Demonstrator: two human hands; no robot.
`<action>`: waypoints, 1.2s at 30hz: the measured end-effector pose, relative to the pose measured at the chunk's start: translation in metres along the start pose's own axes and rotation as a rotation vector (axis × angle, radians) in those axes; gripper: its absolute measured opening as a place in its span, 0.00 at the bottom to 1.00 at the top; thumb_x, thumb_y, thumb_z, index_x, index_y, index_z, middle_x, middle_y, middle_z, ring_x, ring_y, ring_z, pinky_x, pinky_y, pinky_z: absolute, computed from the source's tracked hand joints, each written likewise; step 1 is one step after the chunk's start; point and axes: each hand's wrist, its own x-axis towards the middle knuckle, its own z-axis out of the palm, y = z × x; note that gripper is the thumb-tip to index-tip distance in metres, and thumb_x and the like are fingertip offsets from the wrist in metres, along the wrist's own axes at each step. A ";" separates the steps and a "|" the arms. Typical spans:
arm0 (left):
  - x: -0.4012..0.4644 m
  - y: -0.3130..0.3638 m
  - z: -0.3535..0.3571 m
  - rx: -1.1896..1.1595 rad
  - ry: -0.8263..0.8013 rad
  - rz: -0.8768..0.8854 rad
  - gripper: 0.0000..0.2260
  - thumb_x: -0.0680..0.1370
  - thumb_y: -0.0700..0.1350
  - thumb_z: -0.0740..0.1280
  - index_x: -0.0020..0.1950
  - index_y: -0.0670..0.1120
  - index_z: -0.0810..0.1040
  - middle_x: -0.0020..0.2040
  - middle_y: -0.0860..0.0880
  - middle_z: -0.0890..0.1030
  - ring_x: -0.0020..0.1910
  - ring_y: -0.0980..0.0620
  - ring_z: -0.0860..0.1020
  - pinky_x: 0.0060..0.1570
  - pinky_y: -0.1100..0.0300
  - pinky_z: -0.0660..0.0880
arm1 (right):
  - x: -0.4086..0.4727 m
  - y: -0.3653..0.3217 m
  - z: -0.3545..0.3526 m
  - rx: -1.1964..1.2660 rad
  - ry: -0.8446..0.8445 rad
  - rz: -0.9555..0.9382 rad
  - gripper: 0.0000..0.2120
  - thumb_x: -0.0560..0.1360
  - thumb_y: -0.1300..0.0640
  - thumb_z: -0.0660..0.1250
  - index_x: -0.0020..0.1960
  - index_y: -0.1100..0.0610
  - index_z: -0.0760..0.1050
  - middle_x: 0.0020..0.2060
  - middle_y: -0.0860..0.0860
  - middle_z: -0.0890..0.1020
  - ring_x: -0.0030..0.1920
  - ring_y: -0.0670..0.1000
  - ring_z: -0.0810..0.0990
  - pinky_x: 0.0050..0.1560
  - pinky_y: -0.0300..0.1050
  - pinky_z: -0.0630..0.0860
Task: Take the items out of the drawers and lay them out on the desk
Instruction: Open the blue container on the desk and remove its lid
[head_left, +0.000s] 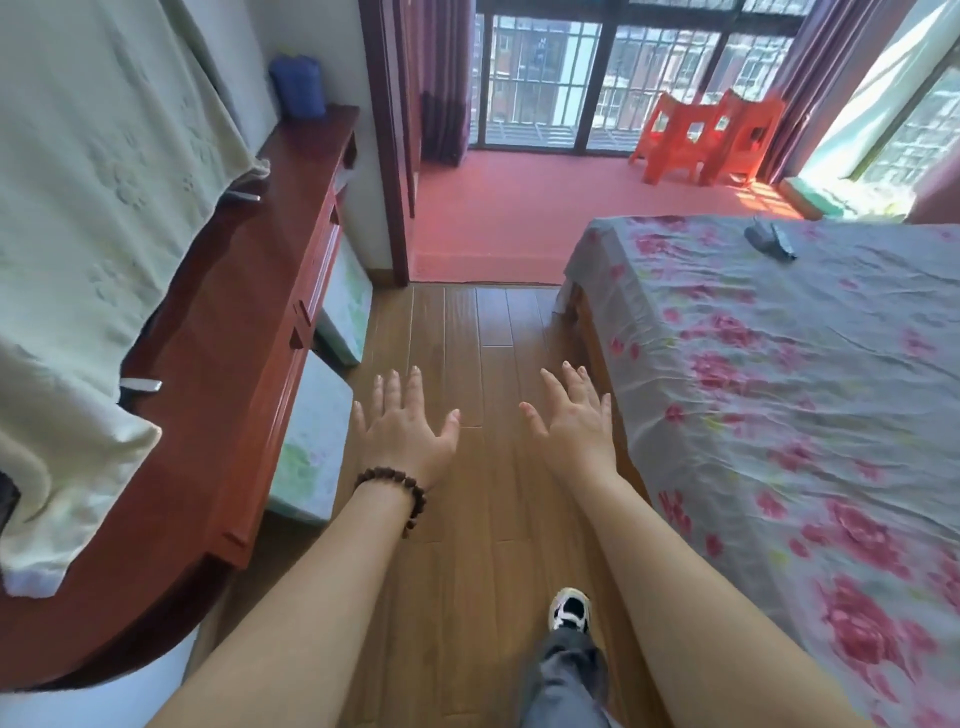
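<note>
A red-brown wooden desk (218, 332) runs along the left wall. Its shut drawers (306, 312) face the aisle. A pale green cloth (93, 218) covers much of the desk top. My left hand (402, 423), with a bead bracelet on the wrist, is stretched out over the wooden floor, fingers spread and empty. My right hand (574, 410) is held out beside it, also spread and empty. Both hands hover in the aisle, to the right of the desk and apart from it. No drawer contents are in view.
A bed (779, 395) with a grey floral sheet fills the right side, a dark object (771, 240) lying on it. A blue container (297, 85) stands at the desk's far end. Padded stools (311, 447) sit under the desk. Orange chairs (706, 137) stand by the window.
</note>
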 end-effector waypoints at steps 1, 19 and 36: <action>0.016 0.001 0.004 -0.002 0.007 -0.024 0.33 0.78 0.62 0.52 0.78 0.50 0.47 0.79 0.46 0.50 0.78 0.48 0.46 0.74 0.45 0.42 | 0.021 0.000 0.003 -0.001 -0.008 -0.022 0.28 0.79 0.40 0.53 0.76 0.48 0.56 0.78 0.51 0.52 0.77 0.50 0.44 0.76 0.56 0.40; 0.328 0.133 0.032 -0.008 0.117 -0.345 0.33 0.78 0.62 0.54 0.78 0.50 0.49 0.79 0.45 0.53 0.78 0.47 0.47 0.74 0.43 0.46 | 0.411 0.045 -0.021 0.015 -0.218 -0.316 0.27 0.80 0.43 0.54 0.76 0.49 0.55 0.78 0.51 0.51 0.77 0.49 0.42 0.76 0.57 0.41; 0.670 0.056 0.012 -0.043 0.237 -0.463 0.33 0.78 0.61 0.57 0.78 0.48 0.53 0.78 0.44 0.56 0.78 0.45 0.50 0.74 0.42 0.49 | 0.748 -0.097 0.081 0.038 -0.280 -0.483 0.27 0.79 0.44 0.56 0.76 0.49 0.56 0.78 0.51 0.51 0.77 0.50 0.43 0.76 0.57 0.41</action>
